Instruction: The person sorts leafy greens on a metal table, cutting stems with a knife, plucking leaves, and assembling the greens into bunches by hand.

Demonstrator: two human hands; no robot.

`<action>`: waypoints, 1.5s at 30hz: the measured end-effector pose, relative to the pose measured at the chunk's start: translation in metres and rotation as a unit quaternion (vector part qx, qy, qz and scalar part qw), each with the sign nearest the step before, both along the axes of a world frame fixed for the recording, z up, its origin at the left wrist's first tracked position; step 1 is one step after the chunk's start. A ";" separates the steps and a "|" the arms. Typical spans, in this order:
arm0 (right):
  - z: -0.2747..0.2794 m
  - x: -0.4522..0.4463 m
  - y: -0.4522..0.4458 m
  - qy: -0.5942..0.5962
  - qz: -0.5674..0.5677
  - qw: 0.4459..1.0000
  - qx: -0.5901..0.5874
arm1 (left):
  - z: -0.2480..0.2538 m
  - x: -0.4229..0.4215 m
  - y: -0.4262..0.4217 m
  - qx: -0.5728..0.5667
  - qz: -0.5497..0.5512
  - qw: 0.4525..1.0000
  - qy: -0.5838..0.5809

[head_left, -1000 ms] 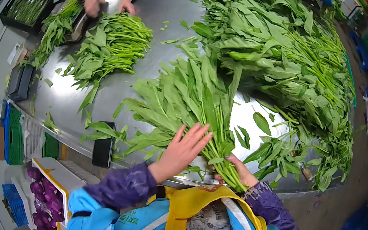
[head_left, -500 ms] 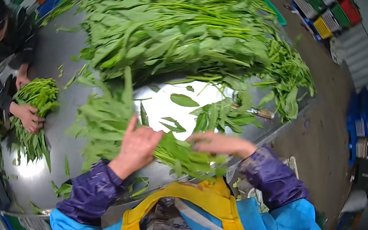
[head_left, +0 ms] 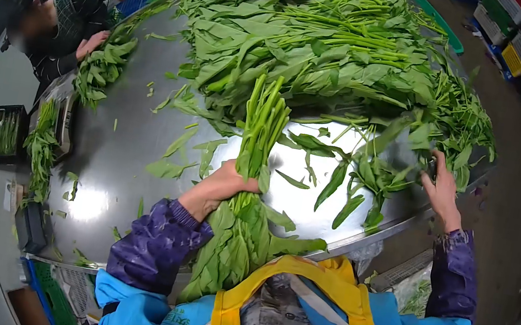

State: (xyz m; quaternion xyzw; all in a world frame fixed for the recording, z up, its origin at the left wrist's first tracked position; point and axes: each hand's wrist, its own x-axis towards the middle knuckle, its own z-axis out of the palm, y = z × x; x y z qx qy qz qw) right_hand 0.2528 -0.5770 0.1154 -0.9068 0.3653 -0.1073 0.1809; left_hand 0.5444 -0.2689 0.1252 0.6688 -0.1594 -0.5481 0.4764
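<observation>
My left hand (head_left: 223,187) is closed round a bunch of leafy greens (head_left: 263,125), its cut stems pointing away from me and its leaves hanging toward my apron. At the right side of the metal table (head_left: 128,168), my right hand (head_left: 443,193) has its fingers curled round a knife (head_left: 432,166), mostly hidden by the fingers and leaves. Loose leafy sprigs (head_left: 376,171) lie between my hands. Beyond them spreads a large heap of the same greens (head_left: 321,49).
A co-worker (head_left: 66,27) at the far left has a hand on another bunch (head_left: 103,67). Greens lie on what looks like a scale (head_left: 66,123), beside a black crate (head_left: 0,134). Stacked crates (head_left: 503,31) stand at the back right.
The bunch has turned upright in my left hand, stems now pointing away. My right hand has left the bunch and moved right to the knife. The co-worker's hand has moved farther back.
</observation>
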 end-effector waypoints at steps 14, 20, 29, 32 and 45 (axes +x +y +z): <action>-0.018 0.100 0.120 -0.198 0.289 0.936 0.044 | -0.023 -0.016 -0.003 -0.124 -0.015 0.986 0.106; -0.008 0.125 0.127 -0.180 0.309 0.932 -0.051 | -0.011 -0.029 -0.017 -0.041 -0.010 0.998 0.053; -0.082 0.065 0.068 0.020 0.155 0.988 0.004 | 0.016 -0.032 -0.017 -0.091 -0.043 0.975 -0.196; -0.077 0.039 0.045 0.032 0.117 0.992 -0.026 | 0.013 -0.007 -0.004 -0.026 -0.068 0.954 -0.291; 0.022 0.157 0.160 -0.127 0.335 0.818 0.451 | 0.047 0.025 -0.019 -0.158 0.119 0.950 -0.241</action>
